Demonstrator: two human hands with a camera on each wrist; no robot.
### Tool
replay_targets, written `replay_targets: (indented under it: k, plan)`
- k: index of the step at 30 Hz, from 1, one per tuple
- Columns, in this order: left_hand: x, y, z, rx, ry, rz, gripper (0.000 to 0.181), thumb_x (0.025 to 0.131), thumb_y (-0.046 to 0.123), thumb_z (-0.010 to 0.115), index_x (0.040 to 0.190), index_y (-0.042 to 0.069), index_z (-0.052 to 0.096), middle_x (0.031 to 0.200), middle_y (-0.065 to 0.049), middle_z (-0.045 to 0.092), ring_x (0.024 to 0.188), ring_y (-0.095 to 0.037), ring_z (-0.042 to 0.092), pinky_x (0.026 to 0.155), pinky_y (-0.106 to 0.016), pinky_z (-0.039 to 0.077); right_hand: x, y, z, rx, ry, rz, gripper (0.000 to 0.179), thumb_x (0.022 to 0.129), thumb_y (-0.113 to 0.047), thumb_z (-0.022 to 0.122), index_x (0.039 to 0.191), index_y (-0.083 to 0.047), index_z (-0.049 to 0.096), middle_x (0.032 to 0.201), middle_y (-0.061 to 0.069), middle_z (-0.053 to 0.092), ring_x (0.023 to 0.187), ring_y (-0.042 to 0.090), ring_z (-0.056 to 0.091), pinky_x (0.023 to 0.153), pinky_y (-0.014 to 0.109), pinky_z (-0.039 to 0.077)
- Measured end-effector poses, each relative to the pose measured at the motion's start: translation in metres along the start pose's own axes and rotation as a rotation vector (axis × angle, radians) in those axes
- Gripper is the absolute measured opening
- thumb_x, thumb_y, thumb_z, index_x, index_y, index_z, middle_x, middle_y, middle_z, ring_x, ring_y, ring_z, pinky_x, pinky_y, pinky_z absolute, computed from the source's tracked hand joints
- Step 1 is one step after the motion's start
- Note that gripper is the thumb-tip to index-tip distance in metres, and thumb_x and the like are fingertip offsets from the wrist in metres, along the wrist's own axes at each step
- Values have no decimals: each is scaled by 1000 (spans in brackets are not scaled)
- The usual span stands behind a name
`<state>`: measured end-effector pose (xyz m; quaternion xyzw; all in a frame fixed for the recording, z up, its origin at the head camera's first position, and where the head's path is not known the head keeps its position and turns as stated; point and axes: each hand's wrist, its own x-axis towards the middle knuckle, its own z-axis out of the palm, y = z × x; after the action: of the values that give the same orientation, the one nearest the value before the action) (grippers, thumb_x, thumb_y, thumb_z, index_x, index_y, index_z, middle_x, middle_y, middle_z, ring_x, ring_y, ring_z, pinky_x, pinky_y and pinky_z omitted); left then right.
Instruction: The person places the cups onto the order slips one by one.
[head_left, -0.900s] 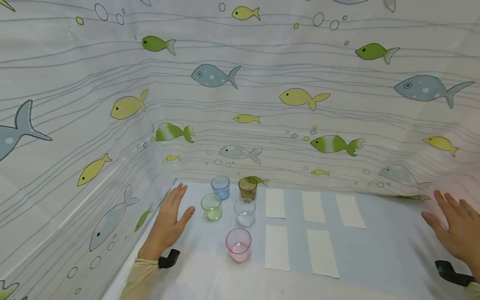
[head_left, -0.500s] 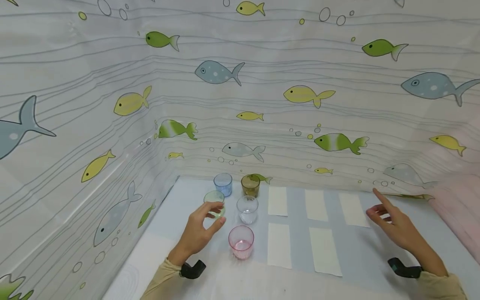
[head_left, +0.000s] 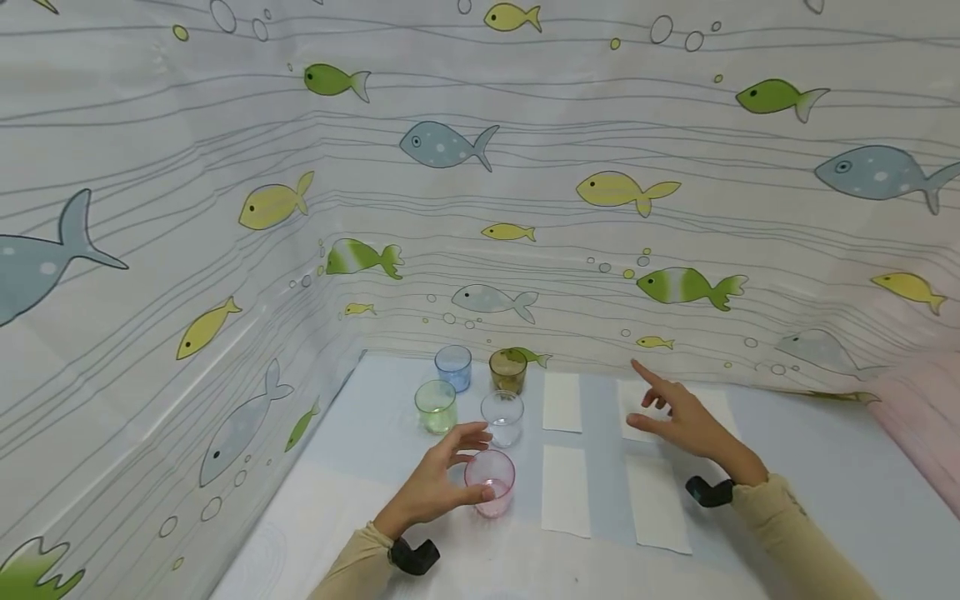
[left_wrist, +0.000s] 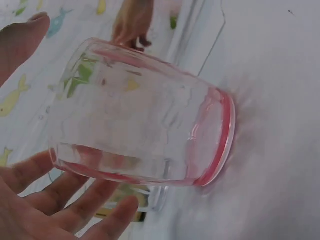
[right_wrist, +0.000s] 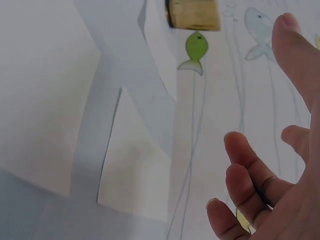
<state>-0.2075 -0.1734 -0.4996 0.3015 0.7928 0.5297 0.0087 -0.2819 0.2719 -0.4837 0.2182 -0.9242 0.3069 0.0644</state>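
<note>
My left hand (head_left: 438,479) is at a pink-tinted glass tumbler (head_left: 491,500), thumb in front and fingers behind. In the left wrist view, the thumb (left_wrist: 22,42) stands apart from the glass (left_wrist: 135,120), while the fingers are spread at its other side; whether they touch it I cannot tell. The tumbler stands upright on the table. Over the white paper pieces hovers my right hand (head_left: 686,421), index finger extended, the others loosely bent, holding nothing. Behind the pink tumbler stand a clear glass (head_left: 502,429), a green glass (head_left: 437,408), a blue glass (head_left: 453,368) and a brown glass (head_left: 508,372).
Several white paper rectangles lie in two rows on the table, among them a front-left one (head_left: 566,492) and a front-right one (head_left: 660,508). A fish-printed curtain (head_left: 555,142) encloses the table (head_left: 817,483) at the back and left.
My left hand has come from the left, past the green glass, to the pink tumbler. My right hand has moved left from the right side to above the papers. The glasses have stayed in place.
</note>
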Motion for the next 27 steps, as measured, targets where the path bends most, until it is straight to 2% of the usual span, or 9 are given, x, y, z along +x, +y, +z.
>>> replay_targets:
  k: [3,6,12,17,21,27]
  plan:
    - [0,-4,3,-42,-31,-20,84,85,17,91,155,16,45,147,-20,62,132,-36,63,112,-39,53,21,0,17,-6,-39,-64,94,94,-42,81,169,-16,30,104,9,68,97,25,56,83,41,50]
    - [-1,-8,6,-107,-56,-14,83,85,15,90,155,16,45,146,-22,63,130,-41,65,112,-40,53,35,-1,30,-18,-94,-81,97,91,-46,82,168,-16,31,100,8,65,94,25,53,80,37,47]
    - [-3,-12,8,-169,-87,-16,79,83,11,92,150,1,52,142,-21,67,128,-43,66,110,-36,55,51,-5,47,-94,-196,-34,103,87,-60,82,167,-18,34,96,5,58,90,20,42,70,30,38]
    - [-3,-16,8,-186,-92,-4,78,81,8,93,147,-4,54,142,-20,67,127,-45,66,110,-36,56,60,-4,54,-107,-219,-35,104,85,-63,82,166,-15,37,95,5,58,90,21,43,71,31,39]
    - [-2,-19,9,-184,-83,-3,79,79,8,93,147,-4,55,140,-19,68,127,-42,67,110,-35,55,68,1,56,-70,-219,-50,101,87,-58,83,165,-12,38,92,5,57,88,20,43,72,32,38]
    - [-3,-23,10,-220,-91,-41,80,78,7,94,147,-5,54,139,-22,68,128,-39,67,109,-33,55,74,11,62,-20,-241,-53,98,87,-51,85,164,-10,39,86,4,53,82,17,42,74,31,38]
